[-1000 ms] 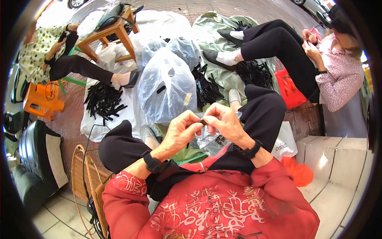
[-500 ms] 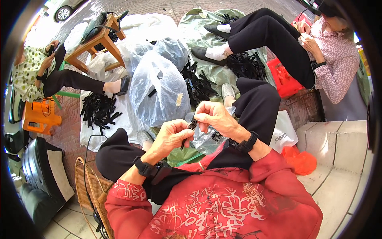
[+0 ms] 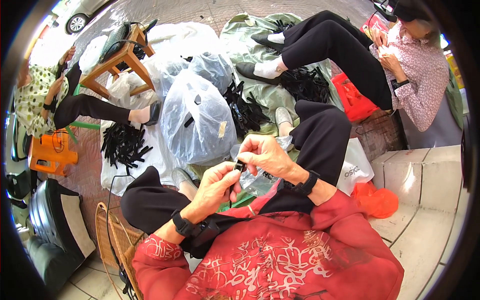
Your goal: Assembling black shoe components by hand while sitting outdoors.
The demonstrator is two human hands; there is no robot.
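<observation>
Above my lap, my left hand (image 3: 216,184) pinches a short black strap-like piece (image 3: 239,166) between thumb and fingers. Its thin dark end hangs below those fingers. From the right, my right hand (image 3: 267,156) grips the upper end of the same piece, fingertips nearly touching the left thumb. Fingers partly hide the piece, so its exact kind is unclear. Just beneath my right hand, a small clear plastic bag (image 3: 259,185) with little black parts lies between my legs.
Beyond my knees stands a big clear plastic bag (image 3: 197,125), with black strap piles (image 3: 124,145) on white sheeting and more straps (image 3: 245,107) beside it. Co-workers sit left and right, near a wooden stool (image 3: 131,60) and red stool (image 3: 350,97). A wicker chair (image 3: 112,232) is at lower left.
Both hands have come slightly lower and closer together around the black piece, which is now turned differently. The left co-worker's hands have moved apart.
</observation>
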